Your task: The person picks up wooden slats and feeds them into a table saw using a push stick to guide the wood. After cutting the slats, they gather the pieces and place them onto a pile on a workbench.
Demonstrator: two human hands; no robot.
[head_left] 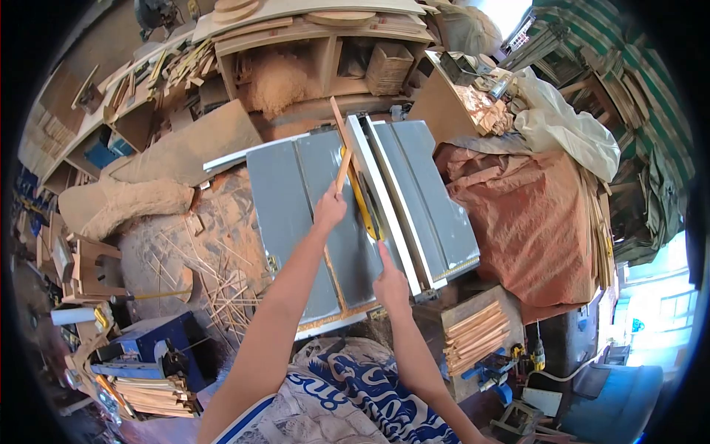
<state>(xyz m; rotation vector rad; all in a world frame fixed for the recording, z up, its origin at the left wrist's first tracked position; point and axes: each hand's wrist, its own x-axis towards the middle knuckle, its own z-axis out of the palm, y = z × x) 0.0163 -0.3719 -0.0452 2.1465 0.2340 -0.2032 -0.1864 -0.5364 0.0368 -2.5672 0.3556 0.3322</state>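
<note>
A grey table saw top (285,185) fills the middle of the view, with a long white fence (388,200) across it. My left hand (330,208) is closed around the near end of a short wooden stick (345,169). The stick's far end meets a long thin wooden strip (339,122) beside the fence. My right hand (390,286) is closed, its index finger pointing forward at the near end of a yellow and black tool (364,203) that lies along the fence. What the right fingers hold, if anything, is hidden.
Thin offcuts (237,296) litter the floor at left. A stack of wooden strips (477,337) stands near right. A dusty brown cover (525,222) drapes the right side. Behind is a workbench (325,37) with a sawdust heap (277,81).
</note>
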